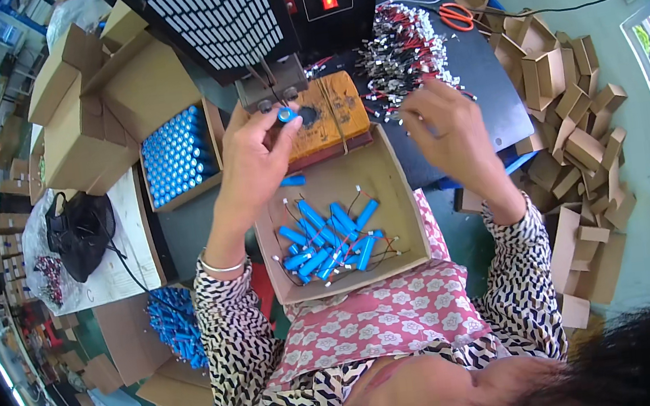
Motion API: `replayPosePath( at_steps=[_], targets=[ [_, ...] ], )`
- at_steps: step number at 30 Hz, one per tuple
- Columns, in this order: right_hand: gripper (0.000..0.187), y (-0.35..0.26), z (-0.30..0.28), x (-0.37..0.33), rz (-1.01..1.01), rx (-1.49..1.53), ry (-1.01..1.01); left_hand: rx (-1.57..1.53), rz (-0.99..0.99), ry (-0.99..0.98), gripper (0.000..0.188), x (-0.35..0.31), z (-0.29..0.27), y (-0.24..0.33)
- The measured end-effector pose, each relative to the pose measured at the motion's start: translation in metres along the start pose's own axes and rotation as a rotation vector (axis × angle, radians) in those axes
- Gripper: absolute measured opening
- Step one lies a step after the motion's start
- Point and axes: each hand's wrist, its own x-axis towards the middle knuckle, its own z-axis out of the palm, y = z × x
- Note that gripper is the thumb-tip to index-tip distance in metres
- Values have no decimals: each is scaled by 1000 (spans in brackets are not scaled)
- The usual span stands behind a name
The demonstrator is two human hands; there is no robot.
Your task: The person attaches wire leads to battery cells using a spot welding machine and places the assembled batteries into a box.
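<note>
A blue cylindrical battery cell is pinched between the thumb and fingers of my left hand, its round end facing up. The cell is held right beneath the electrodes of a spot welder, beside a scorched orange block with a band around it. My right hand is closed, fingers curled, at the near edge of a heap of red and black wire leads with white connectors. What its fingertips hold, if anything, is too small to make out. Below both hands, a shallow cardboard tray contains several blue cells with leads.
Left of the welder stands a cardboard box packed with upright blue cells. A lower box of loose cells is at the left. Orange-handled scissors lie behind the leads. Empty cardboard boxes are piled at right. A black bag lies far left.
</note>
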Motion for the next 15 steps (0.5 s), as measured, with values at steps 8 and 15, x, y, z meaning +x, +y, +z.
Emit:
replayPosePath(
  at_steps=[8, 15],
  targets=[
    [5, -32, 37, 36, -16, 446, -138, -19, 165, 112, 18, 7, 15, -9],
    [10, -22, 70, 55, 198, 730, -295, 74, 287, 139, 26, 7, 17, -19]
  ],
)
